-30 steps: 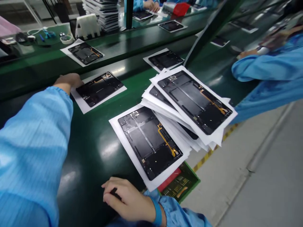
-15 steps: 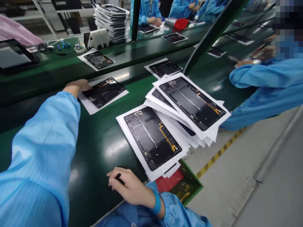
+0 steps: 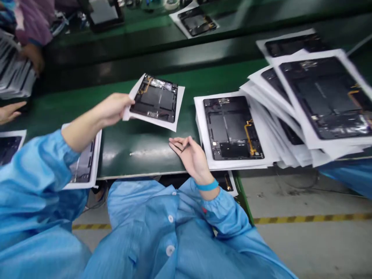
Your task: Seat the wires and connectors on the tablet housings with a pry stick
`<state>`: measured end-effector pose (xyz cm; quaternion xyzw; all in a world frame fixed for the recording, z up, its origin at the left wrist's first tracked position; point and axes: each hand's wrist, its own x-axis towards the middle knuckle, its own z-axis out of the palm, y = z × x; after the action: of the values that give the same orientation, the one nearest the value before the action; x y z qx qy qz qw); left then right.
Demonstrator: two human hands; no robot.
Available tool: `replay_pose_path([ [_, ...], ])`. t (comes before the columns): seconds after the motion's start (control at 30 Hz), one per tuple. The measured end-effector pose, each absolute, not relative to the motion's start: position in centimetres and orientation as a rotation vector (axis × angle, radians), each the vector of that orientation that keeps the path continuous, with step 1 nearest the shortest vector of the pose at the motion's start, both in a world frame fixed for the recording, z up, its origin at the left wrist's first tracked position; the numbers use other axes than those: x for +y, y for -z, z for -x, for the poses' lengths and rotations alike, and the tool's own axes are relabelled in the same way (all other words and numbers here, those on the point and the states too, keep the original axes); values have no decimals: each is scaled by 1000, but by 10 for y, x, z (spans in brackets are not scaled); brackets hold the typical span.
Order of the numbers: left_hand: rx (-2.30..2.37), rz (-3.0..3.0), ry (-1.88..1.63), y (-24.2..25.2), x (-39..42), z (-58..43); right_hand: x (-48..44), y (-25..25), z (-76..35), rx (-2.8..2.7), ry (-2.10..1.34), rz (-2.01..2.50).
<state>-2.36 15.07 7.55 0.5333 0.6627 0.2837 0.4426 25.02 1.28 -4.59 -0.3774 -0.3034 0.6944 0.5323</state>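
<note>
My left hand [image 3: 116, 109] pinches the near left corner of an opened black tablet [image 3: 158, 100] and the white sheet [image 3: 179, 106] under it. The tablet's inside faces up, with an orange flex cable and a shiny patch at its far edge. It is tilted over the green bench. My right hand [image 3: 194, 159] is half curled, palm up, close to the bench edge, with a slim dark tool [image 3: 184, 147] between its fingers; its kind is unclear. Right beside that hand, another opened tablet [image 3: 232, 130] lies on white sheets.
A fanned stack of tablets and sheets [image 3: 322, 97] stands on the right. Further tablets lie at the far belt [image 3: 197, 21] and at the left bench edge [image 3: 84, 162]. Another person's hand [image 3: 11, 112] and a pile of sheets [image 3: 14, 69] are at the left.
My left hand has drawn the tablet and its sheet off the far side, towards me. The view has turned left and down. My right hand still has the dark tool.
</note>
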Motion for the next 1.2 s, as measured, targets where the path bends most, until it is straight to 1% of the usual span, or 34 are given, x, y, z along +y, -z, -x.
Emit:
replay_pose_path([
  [0.1,1636,-1223,-710,-39,45,36,4,48,-252,-668,-1724,887],
  [0.17,1632,-1215,-702,-19,-7,38,-3,53,-255,-686,-1740,877],
  [0.23,1654,-1246,-687,-7,-42,40,-8,57,-258,-783,-1703,901],
  [0.3,1726,-1308,-699,-1,-60,44,-10,60,-261,-948,-1561,982],
  [0.43,1997,-1815,-622,5,-59,50,-6,58,-263,-1405,-1125,1157],
  [0.53,2025,-2070,-477,18,-44,50,1,58,-261,-1741,-971,1175],
  [0.7,1988,-2022,-485,43,-35,51,11,60,-263,-1832,-944,1226],
  [0.8,1938,-1974,-513,47,-38,54,12,55,-264,-1847,-927,1261],
  [0.9,1889,-1911,-550,41,-43,54,6,46,-261,-1833,-871,1288],
  [1.03,1932,-1912,-547,24,-56,44,-6,38,-253,-1792,-802,1312],
  [1.1,1915,-1985,-531,16,-68,35,-11,36,-249,-1873,-871,1270],
  [1.2,1740,-2051,-434,12,-88,17,-12,35,-244,-2040,-1011,1136],
])
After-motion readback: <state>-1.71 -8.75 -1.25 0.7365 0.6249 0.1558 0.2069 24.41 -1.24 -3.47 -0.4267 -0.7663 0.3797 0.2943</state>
